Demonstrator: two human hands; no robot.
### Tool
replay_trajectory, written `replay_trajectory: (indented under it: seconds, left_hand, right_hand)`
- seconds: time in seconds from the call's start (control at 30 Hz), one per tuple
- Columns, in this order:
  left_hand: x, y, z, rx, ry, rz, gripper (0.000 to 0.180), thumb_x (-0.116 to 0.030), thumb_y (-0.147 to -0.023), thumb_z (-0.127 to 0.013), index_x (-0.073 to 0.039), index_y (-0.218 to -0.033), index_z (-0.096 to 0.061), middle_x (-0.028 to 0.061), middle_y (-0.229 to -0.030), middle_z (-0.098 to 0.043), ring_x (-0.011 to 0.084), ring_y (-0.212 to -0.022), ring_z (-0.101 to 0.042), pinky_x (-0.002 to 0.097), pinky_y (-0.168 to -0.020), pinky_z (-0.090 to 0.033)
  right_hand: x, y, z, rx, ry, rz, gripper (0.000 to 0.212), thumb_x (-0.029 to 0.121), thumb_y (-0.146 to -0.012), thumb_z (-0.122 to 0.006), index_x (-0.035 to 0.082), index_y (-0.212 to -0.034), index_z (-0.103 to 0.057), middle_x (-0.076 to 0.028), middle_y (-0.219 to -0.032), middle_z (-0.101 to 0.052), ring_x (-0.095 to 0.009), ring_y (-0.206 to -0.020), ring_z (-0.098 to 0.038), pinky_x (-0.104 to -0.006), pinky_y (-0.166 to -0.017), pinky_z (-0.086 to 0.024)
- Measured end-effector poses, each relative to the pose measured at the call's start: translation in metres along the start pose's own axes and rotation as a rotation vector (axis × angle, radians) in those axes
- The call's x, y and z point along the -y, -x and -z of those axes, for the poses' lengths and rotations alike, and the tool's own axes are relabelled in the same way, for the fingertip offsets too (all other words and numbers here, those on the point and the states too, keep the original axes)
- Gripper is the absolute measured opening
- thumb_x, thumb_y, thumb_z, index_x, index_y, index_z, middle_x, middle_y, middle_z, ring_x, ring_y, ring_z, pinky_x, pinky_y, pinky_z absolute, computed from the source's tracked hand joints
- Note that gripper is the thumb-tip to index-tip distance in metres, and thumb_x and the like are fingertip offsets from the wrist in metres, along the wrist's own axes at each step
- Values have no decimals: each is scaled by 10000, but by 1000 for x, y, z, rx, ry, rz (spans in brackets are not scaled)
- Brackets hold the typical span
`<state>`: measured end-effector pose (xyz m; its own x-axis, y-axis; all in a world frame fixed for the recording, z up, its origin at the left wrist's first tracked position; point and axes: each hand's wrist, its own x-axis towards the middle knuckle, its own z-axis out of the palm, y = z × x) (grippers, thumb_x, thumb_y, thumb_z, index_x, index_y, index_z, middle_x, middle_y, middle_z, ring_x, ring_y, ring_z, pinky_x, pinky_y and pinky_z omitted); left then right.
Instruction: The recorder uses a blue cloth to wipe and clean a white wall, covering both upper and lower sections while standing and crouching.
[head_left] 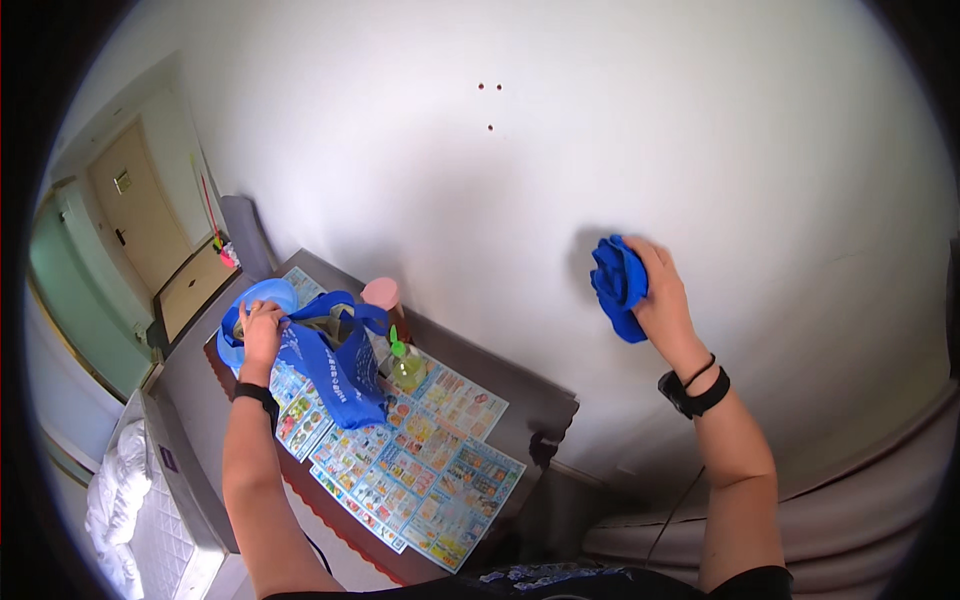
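Note:
My right hand (660,295) grips a bunched-up blue cloth (617,280) with its fingers wrapped round the far side. It is raised in front of the white wall, and I cannot tell whether the cloth touches it. Lower on the left, my left hand (262,332) is closed over the edge of a blue fabric tote bag (335,375), its fingertips partly hidden. The bag leans on the table, its mouth gaping with something olive-coloured inside. Beside that hand sits a light blue plastic basin (272,292), partly covered by the hand and bag.
Printed sheets (420,465) cover part of the dark table (530,400). A clear bottle with a green pump (405,368) and a pink-lidded container (381,293) stand by the bag. White bedding (125,490) lies at left; a curtain (800,530) hangs at right.

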<state>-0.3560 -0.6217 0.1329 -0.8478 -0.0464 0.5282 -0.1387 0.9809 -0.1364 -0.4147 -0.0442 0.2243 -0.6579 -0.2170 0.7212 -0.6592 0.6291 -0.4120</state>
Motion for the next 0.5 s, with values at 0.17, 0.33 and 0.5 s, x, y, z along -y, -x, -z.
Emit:
replay_trajectory:
  seconds: [0.17, 0.33, 0.5]
  left_hand:
    - [9, 0, -17, 114, 86, 177, 524, 50, -706, -625, -150, -1187, -565, 23, -1195, -570, 265, -1208, -460, 547, -1057, -261]
    - [-5, -7, -12, 194, 53, 244, 744, 140, -716, -493, -183, -1379, -395, 48, -1419, -404, 268, -1355, -305, 579, -1072, -204]
    - [-30, -19, 15, -168, 4, 251, 787, 161, -662, -494, -153, -1377, -394, 70, -1466, -316, 301, -1377, -244, 577, -1070, -199]
  right_hand:
    - [45, -71, 23, -124, 284, 153, 427, -22, -773, -588, 104, -1180, -557, -129, -1090, -553, -317, -1005, -565, -368, -818, -487]
    - [49, -132, 37, -331, 457, 371, 394, -19, -748, -603, 86, -1125, -565, -113, -1135, -560, -290, -1025, -562, -370, -835, -454]
    - [31, -139, 23, -365, 660, 586, 467, -1, -676, -634, 55, -1134, -560, -115, -1191, -539, -266, -1121, -505, -419, -925, -387]
